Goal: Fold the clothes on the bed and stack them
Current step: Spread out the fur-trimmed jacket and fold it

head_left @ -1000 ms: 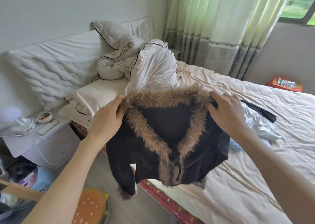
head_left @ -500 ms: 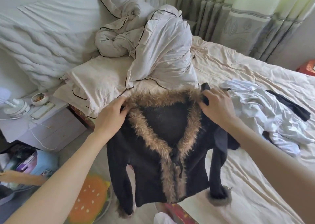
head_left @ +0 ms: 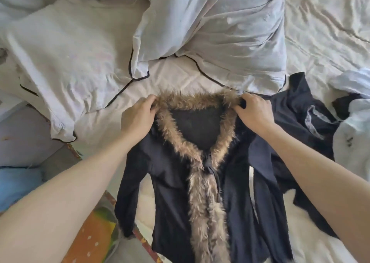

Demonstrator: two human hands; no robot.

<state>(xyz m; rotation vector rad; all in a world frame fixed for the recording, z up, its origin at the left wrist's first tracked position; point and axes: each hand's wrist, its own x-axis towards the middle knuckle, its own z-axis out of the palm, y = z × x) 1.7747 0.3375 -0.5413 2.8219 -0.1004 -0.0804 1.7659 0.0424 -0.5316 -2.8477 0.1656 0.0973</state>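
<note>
No legible text or labels.

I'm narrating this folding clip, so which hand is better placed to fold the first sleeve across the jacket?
Probably the left hand: its sleeve hangs clear, while the right hand side overlaps another dark garment.

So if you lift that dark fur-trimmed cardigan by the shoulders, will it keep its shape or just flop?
Likely flop: the cardigan drapes in soft folds, its sleeves lying limp. It is probably light, since the left hand and right hand each hold it by a pinch at the collar. The fur trim should give a steady grip, not slip.
</note>
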